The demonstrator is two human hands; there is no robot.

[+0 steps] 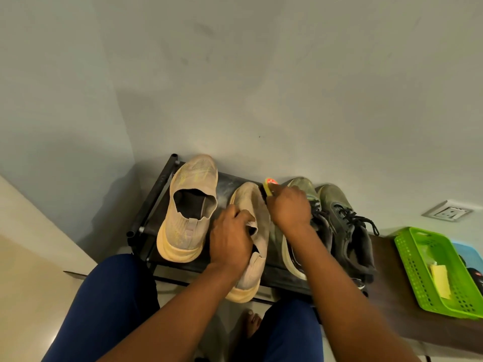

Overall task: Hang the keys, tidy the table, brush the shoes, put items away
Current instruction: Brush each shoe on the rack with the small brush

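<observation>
- Beige shoe (257,231) being brushed: tipped onto its side on the black shoe rack (167,178), long axis running near-to-far, toe at the far end toward the wall, heel hanging off the rack's near edge.
- Left hand (230,239) grips this shoe at the collar, fingers curled into the opening, thumb over the knit edge.
- Right hand (288,209) is closed round a yellow brush (269,188); the brush head sticks out past the fingers at the far end and lies against the shoe's toe, red label facing up.
- Second beige shoe (189,207): left of the left-hand grip, upright, toe to the wall, just beside the held shoe, small gap between.
- Dark grey lace-up pair (339,231): right of the right-hand grip, toes to the wall; the nearer one lies under the right wrist, so little room on that side.
- Green basket (407,254): far right of both grips on a dark wooden table (392,309), well apart from the shoes.
- Wall socket (448,211) beyond the basket.
- Blue-trousered knees (109,304) just below the rack's near edge; a bare foot (251,323) between them.
</observation>
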